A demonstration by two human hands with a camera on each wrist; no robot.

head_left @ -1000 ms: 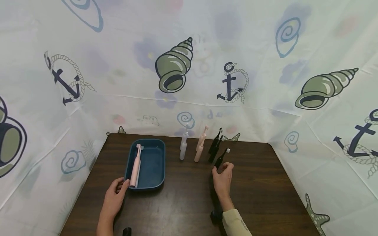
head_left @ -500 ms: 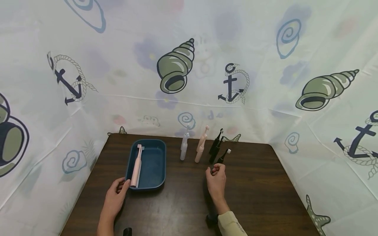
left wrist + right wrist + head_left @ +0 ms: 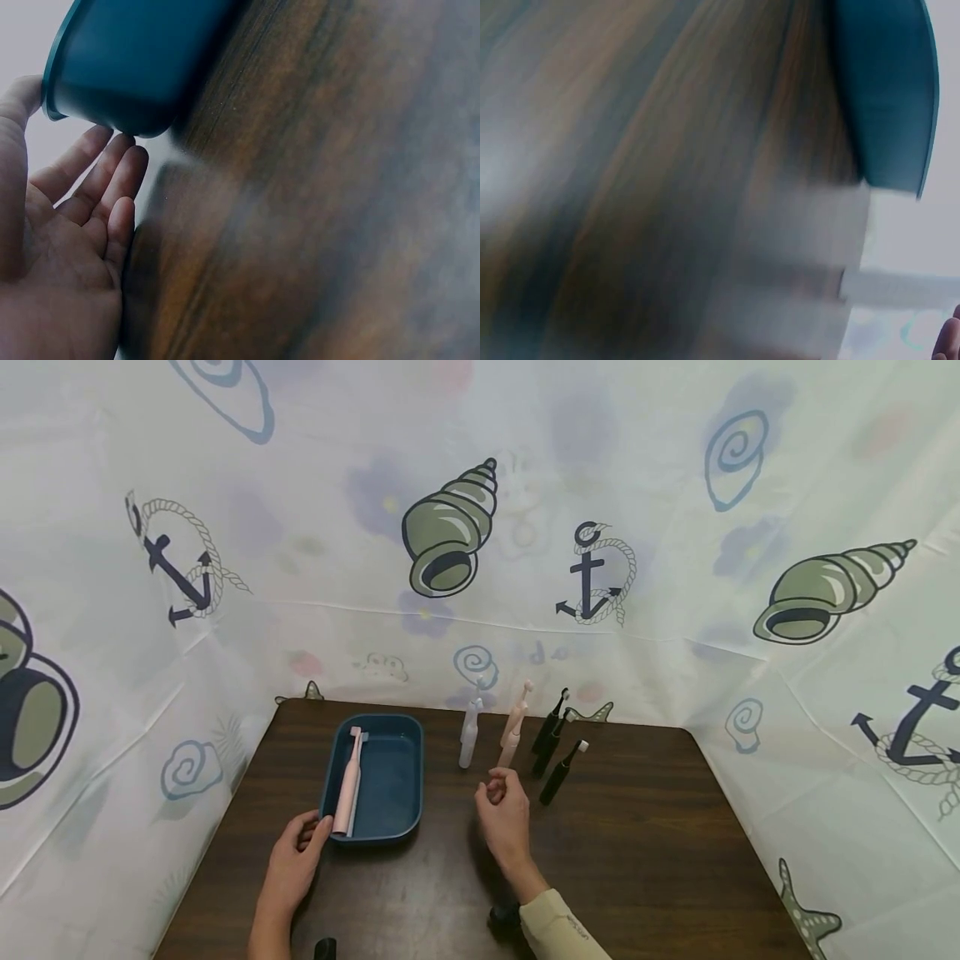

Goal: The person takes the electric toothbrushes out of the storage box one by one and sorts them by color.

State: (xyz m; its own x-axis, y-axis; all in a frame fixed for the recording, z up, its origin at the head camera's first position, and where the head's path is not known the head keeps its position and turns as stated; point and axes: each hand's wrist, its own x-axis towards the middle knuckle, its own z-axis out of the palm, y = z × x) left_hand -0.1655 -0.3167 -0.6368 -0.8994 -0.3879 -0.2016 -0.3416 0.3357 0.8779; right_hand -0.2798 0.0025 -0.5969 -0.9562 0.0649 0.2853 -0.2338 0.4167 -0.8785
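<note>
My left hand (image 3: 294, 860) holds the front left corner of a blue tray (image 3: 393, 839); in the left wrist view its thumb is at the rim and its fingertips touch the tray wall underneath. A pink electric toothbrush (image 3: 347, 789) lies in the tray, partly covering a pale one (image 3: 356, 797). My right hand (image 3: 506, 818) is over the table, fingers loosely curled around nothing, just in front of the pink toothbrushes (image 3: 510, 747) standing upright. To its right a black toothbrush (image 3: 555, 783) stands on its own. In the right wrist view only fingertips (image 3: 949, 341) show.
Two pale toothbrushes (image 3: 468, 743) stand behind, left of the pink pair. Two more black toothbrushes (image 3: 545, 752) stand at the back right. The dark wooden table (image 3: 660, 852) backs onto a white patterned curtain (image 3: 660, 527).
My right hand has let go of the front black toothbrush, which stays upright, and has moved left to before the pink pair. My left hand keeps its place on the tray.
</note>
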